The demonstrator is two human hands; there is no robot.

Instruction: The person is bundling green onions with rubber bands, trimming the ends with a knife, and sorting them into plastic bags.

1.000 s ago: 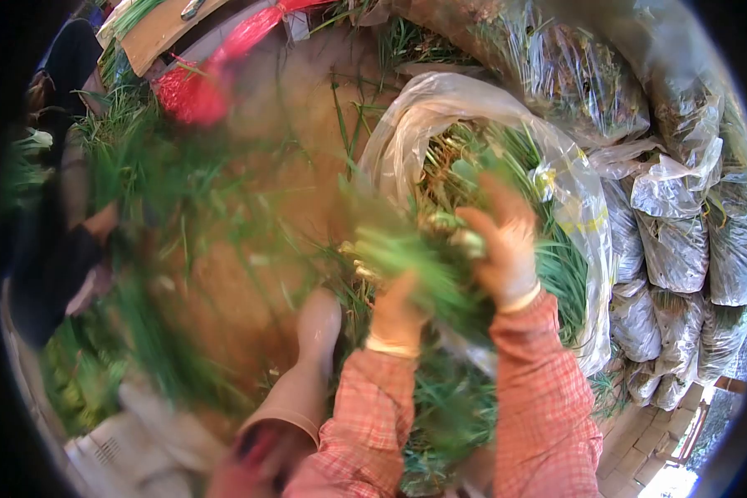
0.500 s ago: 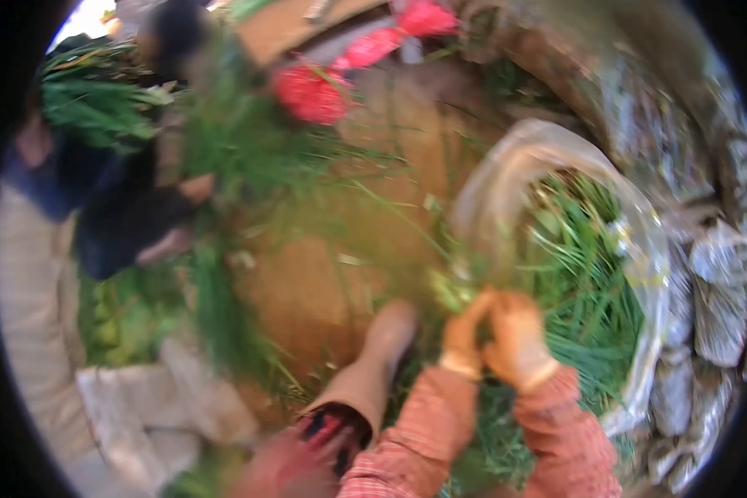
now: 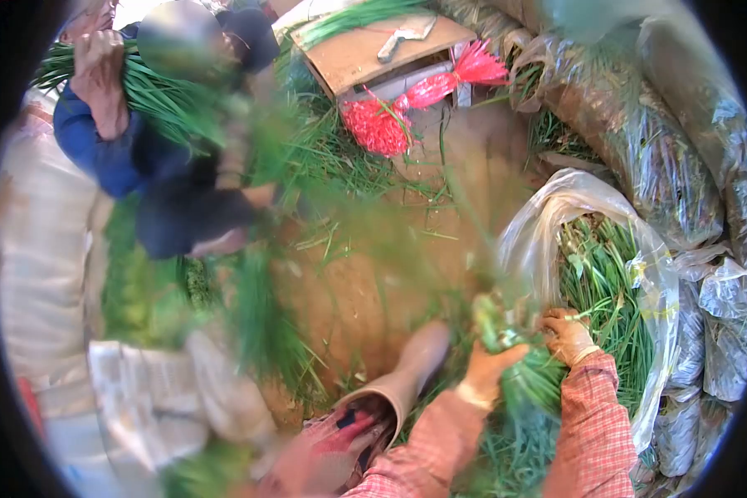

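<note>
My left hand (image 3: 491, 370), in an orange glove, is closed around a bunch of long, chive-like greens (image 3: 538, 375). Its pale stem end (image 3: 491, 322) points away from me, and the leaves trail back between my forearms. Just to the right, my right hand (image 3: 568, 337), also gloved, has curled fingers beside the stems; what they grip is hidden. Past it stands an open clear plastic bag (image 3: 548, 207) filled with more of these greens (image 3: 598, 286). A blurred green streak crosses the view in front of the floor.
A co-worker (image 3: 153, 166) at upper left holds a bunch of greens (image 3: 162, 100). A low wooden table (image 3: 349, 68) carries a knife (image 3: 402, 37); red plastic ties (image 3: 378, 126) hang beside it. Filled plastic bags (image 3: 639, 124) line the right. My boot (image 3: 415, 365) rests on the littered brown floor (image 3: 349, 290).
My hands were close together and are now apart, with the right by the bag's greens and the left around the bunch. The whole view has shifted, with the scene lying lower and further right.
</note>
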